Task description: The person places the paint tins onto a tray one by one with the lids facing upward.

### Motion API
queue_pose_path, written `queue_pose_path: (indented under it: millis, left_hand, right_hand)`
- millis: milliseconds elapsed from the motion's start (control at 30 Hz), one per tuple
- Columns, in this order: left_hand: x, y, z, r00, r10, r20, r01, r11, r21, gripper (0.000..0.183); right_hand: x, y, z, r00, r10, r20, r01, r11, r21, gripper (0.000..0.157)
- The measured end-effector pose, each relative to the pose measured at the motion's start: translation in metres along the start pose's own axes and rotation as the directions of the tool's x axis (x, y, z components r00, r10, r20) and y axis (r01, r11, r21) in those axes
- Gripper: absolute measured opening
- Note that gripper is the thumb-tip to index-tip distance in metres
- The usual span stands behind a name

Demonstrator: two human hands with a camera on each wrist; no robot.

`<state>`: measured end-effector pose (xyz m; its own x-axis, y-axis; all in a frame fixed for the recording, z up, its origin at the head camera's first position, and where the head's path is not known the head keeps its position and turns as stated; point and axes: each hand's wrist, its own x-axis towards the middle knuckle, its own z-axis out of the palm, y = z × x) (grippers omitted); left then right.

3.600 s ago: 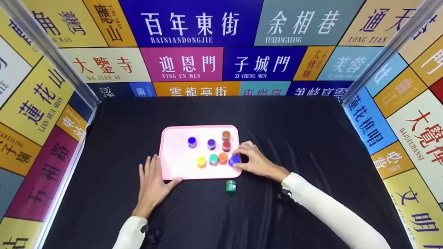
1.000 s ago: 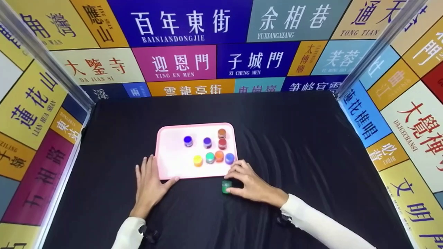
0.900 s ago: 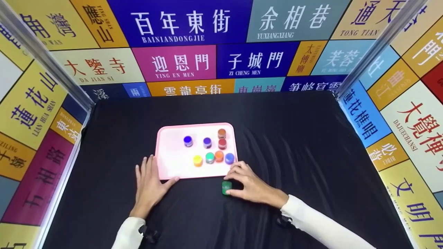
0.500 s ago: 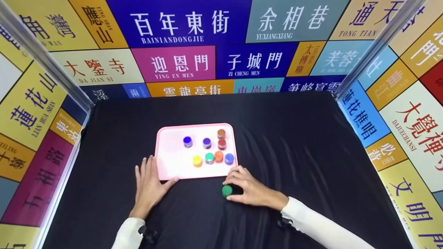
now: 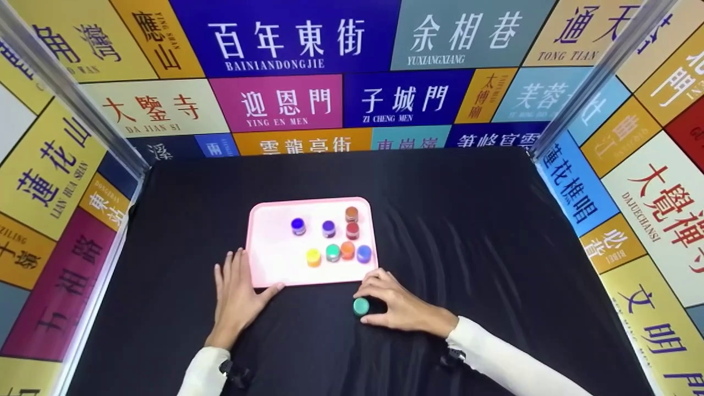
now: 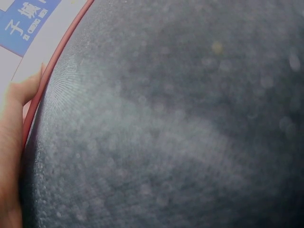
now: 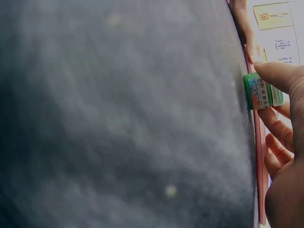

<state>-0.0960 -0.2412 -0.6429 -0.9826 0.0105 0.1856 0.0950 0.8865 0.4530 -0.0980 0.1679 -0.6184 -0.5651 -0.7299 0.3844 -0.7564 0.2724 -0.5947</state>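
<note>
My right hand point(image 5: 404, 305) pinches a small green paint jar point(image 5: 361, 307) between thumb and fingers, just in front of the tray's right front corner. Its pale green round top faces the head camera. In the right wrist view the printed label of that paint jar point(image 7: 259, 92) shows between thumb and fingertips. My left hand point(image 5: 236, 294) lies with straight fingers along the left side of the pink tray point(image 5: 275, 272), thumb at its front edge. The left wrist view catches part of the left hand point(image 6: 14, 123) at the tray's red-looking rim point(image 6: 57, 54).
Several paint jars stand on the tray: dark blue point(image 5: 297, 225), purple point(image 5: 328, 228), brown point(image 5: 351, 213), red point(image 5: 352, 230), yellow point(image 5: 313, 257), green-lidded point(image 5: 333, 252), orange point(image 5: 347, 250) and lighter blue point(image 5: 364, 253). Black cloth point(image 5: 467, 220) covers the table; printed panels point(image 5: 297, 38) wall it in.
My right hand let go of the blue jar at the tray's right edge and took the green jar in front. That jar has tipped so its top faces the camera. The left hand stayed put.
</note>
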Motion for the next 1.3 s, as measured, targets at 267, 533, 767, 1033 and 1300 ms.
queue_pose_path:
  millis: [267,533,767,1033,1300]
  left_hand:
    - [-0.001,-0.001,-0.001,1.0,-0.006,0.001,0.006,1.0,0.0,0.128]
    - [0.001,0.0,-0.001,1.0,-0.005,0.004,0.005,1.0,0.004,0.129]
    - [0.0,0.0,0.0,1.0,0.001,-0.007,-0.001,1.0,0.0,0.127]
    - [0.001,0.002,0.001,1.0,-0.002,0.008,0.002,1.0,-0.012,0.129]
    - [0.0,0.0,-0.002,1.0,-0.015,0.021,0.015,1.0,-0.009,0.129]
  right_hand:
    - [0.001,0.001,0.003,0.999,-0.009,-0.035,0.009,1.0,0.015,0.038]
    - [0.008,-0.002,0.004,0.999,0.024,-0.034,-0.023,0.999,0.034,0.036]
    - [0.022,-0.002,0.005,0.999,0.026,-0.045,-0.024,0.998,0.056,0.036]
    - [0.043,0.0,0.005,0.999,0.026,-0.026,-0.023,0.995,0.095,0.035]
    - [0.07,-0.002,0.011,0.999,0.042,0.014,-0.043,0.993,0.113,0.036]
